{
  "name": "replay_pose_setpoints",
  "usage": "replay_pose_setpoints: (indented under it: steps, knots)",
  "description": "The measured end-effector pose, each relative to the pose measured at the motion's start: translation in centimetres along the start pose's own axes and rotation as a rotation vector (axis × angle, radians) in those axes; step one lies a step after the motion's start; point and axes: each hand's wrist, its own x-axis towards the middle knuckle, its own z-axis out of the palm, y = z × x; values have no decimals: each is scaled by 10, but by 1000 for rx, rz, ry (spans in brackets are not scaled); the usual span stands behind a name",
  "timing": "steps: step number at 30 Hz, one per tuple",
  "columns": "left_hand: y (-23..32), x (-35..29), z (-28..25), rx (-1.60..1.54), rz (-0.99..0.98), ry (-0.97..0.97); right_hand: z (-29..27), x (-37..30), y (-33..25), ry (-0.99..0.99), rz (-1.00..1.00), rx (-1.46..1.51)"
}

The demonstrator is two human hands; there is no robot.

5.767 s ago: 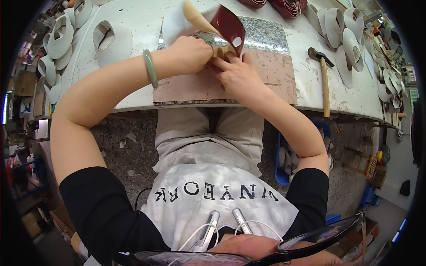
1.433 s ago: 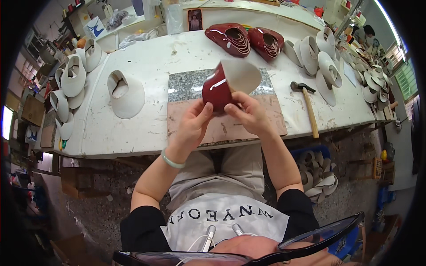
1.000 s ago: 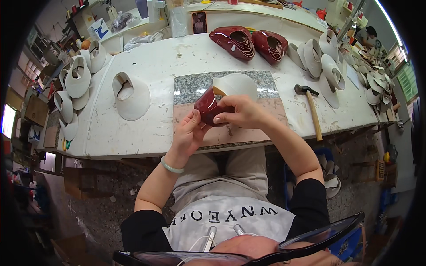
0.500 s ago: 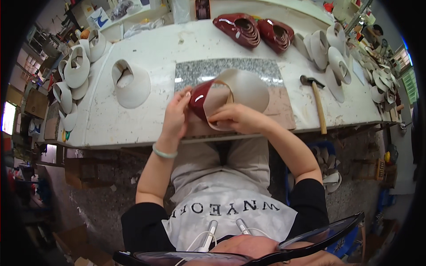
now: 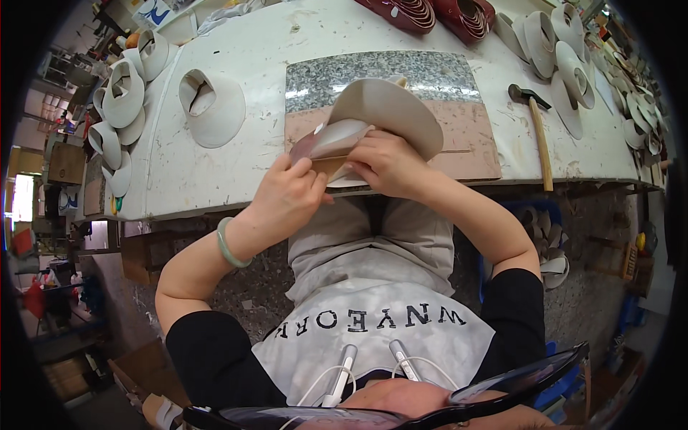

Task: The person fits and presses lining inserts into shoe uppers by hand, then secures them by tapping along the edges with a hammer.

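Note:
A shoe upper [image 5: 394, 107] with a wide pale side and a dark red glossy side is held up over the table's near edge. Its pale side curves up and away from me, and a little of the dark red shows by my left fingers. My left hand [image 5: 290, 188], with a green bangle on the wrist, pinches the upper's near left edge. On the near right edge, my right hand [image 5: 387, 163] has its fingers closed, with the thumb bent under. A tan inner strip shows between the two hands. My fingers hide part of the folded edge.
Beneath the work lie a speckled stone slab [image 5: 380, 72] and a pinkish board [image 5: 462, 132]. To the right is a hammer [image 5: 539, 136]. Dark red uppers [image 5: 412, 13] are stacked at the back. A single pale upper [image 5: 222, 118] rests left, with pale uppers [image 5: 123, 100] beyond it.
The upper has been turned and tilted, so its pale side shows more and the dark red less. My left hand has come nearer and rolled over, its back now up. The view has shifted.

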Motion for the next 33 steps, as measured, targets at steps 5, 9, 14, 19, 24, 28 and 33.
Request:
replay_pose_setpoints:
  steps: [5, 9, 14, 19, 24, 28, 33]
  knots:
    - [13, -8, 10, 122, -112, 85, 12, 9, -16, 155, 257, -158]
    - [15, -4, 16, 23, -193, 213, 11, 14, -10, 130, 378, -144]
    - [6, -3, 18, -3, -191, 253, 0, -5, 5, 118, 2, -36]
    - [-1, 4, 10, -24, -83, 349, -22, -8, -2, -46, -33, 51]
    - [-7, 19, 0, -68, 59, 408, -31, 7, -16, -177, 0, -64]
    - [-12, 18, -1, -103, 83, 381, -39, 3, -6, -207, 117, 77]
    - [-28, 45, 15, 157, 66, 445, -28, 2, 11, 100, 30, -456]
